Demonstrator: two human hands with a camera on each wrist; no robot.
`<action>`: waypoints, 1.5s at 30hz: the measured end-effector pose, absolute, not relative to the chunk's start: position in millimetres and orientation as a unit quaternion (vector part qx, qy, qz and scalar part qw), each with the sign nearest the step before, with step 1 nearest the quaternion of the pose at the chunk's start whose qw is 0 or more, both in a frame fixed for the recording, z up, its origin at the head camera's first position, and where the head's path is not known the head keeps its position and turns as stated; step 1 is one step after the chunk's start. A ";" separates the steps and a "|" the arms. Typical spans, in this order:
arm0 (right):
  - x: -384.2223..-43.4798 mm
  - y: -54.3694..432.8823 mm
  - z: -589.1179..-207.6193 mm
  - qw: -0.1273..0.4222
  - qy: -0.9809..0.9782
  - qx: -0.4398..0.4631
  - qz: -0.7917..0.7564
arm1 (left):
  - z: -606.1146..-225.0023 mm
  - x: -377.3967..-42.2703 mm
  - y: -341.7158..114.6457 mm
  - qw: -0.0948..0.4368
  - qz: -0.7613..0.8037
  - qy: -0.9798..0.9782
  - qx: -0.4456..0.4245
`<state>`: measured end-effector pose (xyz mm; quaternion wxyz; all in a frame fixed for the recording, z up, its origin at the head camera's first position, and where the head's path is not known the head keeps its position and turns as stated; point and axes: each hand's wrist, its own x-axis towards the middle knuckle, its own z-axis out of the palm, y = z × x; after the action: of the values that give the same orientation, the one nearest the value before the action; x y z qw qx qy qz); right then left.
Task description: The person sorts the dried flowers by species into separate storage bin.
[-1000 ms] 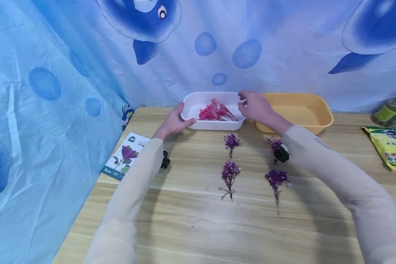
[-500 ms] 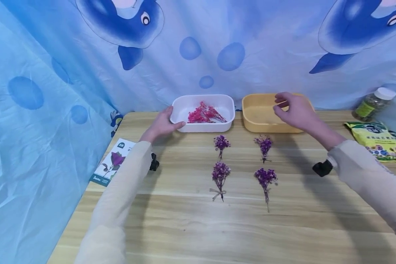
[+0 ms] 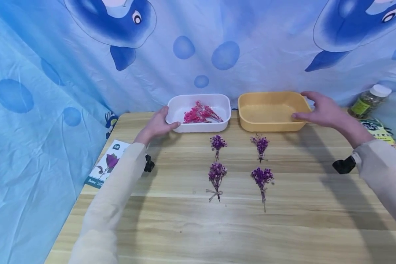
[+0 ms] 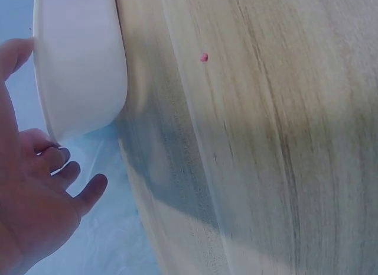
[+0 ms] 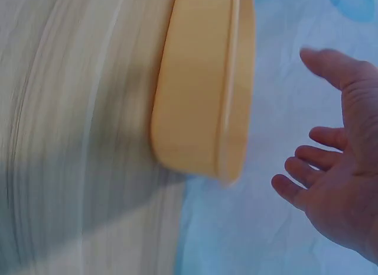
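White tray (image 3: 202,128) near upper middle of frame, pink flowers (image 3: 198,114) lying inside. Your left hand (image 3: 156,124) grips its left end, thumb at front-left corner, fingers at end wall. Yellow tray (image 3: 270,126) right of it, upper right of centre. Your right hand (image 3: 325,110) beside its right end, fingers loose and spread, holding nothing; right wrist view shows gap to rim. Both trays likely light, stiff, smooth plastic, apt to slide on table (image 3: 184,234); best held by rims at short ends. Flowers look dry, brittle: handle by stems.
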<state>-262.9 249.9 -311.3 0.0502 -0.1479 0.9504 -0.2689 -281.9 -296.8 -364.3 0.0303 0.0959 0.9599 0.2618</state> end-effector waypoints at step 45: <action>-289.0 297.1 -372.5 0.193 0.904 -0.085 -0.371 | -388.9 -186.3 -158.1 0.060 0.393 0.911 0.108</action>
<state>-289.0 297.1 -372.5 0.1933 -0.0855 0.9042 -0.3712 -186.3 -158.1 -388.9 0.0597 0.1081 0.9112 0.3931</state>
